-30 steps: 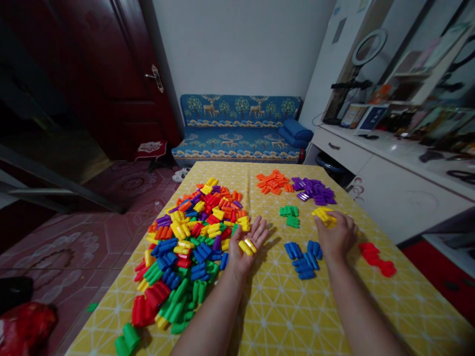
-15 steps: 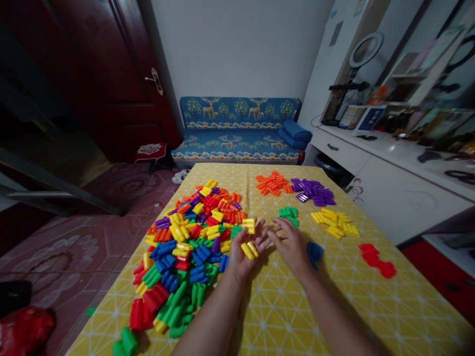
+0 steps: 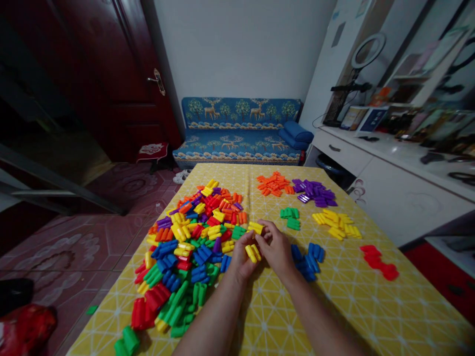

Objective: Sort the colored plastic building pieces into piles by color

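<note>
Left of the hands lies one mixed heap (image 3: pixel 202 252). The left hand (image 3: pixel 242 259), palm up, cups one yellow piece (image 3: pixel 253 253); the right hand (image 3: pixel 275 244), fingers bent, pinches a second yellow piece (image 3: pixel 255 227) just beyond. Rightward of these sit six groups: orange (image 3: pixel 273 184), green (image 3: pixel 289 213), blue (image 3: pixel 309 263), purple (image 3: pixel 317 193), yellow (image 3: pixel 336 223), red (image 3: pixel 379 262).

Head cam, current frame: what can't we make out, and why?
All in the head view:
1. Mixed pile: lower layers, covered by its own upper layer.
2. Blue group: left side, partly behind the right hand.
3. Left hand: some fingers, behind the right hand.
4. Red bundle: rest of it, cut off by the left edge.
5. Dresser clutter: separate items, too dim and blurred.
</note>
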### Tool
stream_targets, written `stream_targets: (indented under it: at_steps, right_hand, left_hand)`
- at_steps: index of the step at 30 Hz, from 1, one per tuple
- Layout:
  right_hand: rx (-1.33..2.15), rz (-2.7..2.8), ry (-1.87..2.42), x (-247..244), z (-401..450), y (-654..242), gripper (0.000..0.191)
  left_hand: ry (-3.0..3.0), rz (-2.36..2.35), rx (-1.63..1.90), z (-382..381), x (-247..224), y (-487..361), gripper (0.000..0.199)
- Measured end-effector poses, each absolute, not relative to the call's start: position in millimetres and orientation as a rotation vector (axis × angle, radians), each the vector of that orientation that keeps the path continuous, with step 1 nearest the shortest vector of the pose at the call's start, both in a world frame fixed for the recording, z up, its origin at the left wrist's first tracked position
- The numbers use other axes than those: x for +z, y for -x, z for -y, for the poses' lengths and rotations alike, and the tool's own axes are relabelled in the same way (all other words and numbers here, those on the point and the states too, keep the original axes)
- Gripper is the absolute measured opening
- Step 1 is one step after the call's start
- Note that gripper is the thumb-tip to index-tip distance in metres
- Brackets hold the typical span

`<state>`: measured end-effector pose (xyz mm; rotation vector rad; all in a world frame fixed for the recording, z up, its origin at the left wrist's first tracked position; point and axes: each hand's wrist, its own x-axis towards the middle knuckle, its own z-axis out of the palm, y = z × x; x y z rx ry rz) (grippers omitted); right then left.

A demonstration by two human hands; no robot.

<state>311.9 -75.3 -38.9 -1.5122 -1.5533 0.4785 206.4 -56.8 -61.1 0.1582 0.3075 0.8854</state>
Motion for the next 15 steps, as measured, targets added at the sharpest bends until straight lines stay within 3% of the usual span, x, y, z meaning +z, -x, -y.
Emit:
stream_targets:
  at_steps: [4, 11, 15]
  right_hand:
    - [0.509, 1.306, 1.415, -35.3, 64.8, -345.8, 0.029]
    - [0.253, 0.632, 1.416, -56.2, 40.4, -498.9, 0.051]
    - [0.069, 0.646, 1.594, -78.5, 43.4, -556.8, 0.041]
  left_hand:
    - [-0.13, -0.284, 0.97, 57.5, -61.6, -205.3, 0.036]
    - [-0.094, -0.261, 0.993, 55.4, -63.9, -206.0, 0.05]
    - [-0.089, -0.248, 0.997, 53.6, -65.0, -206.7, 0.049]
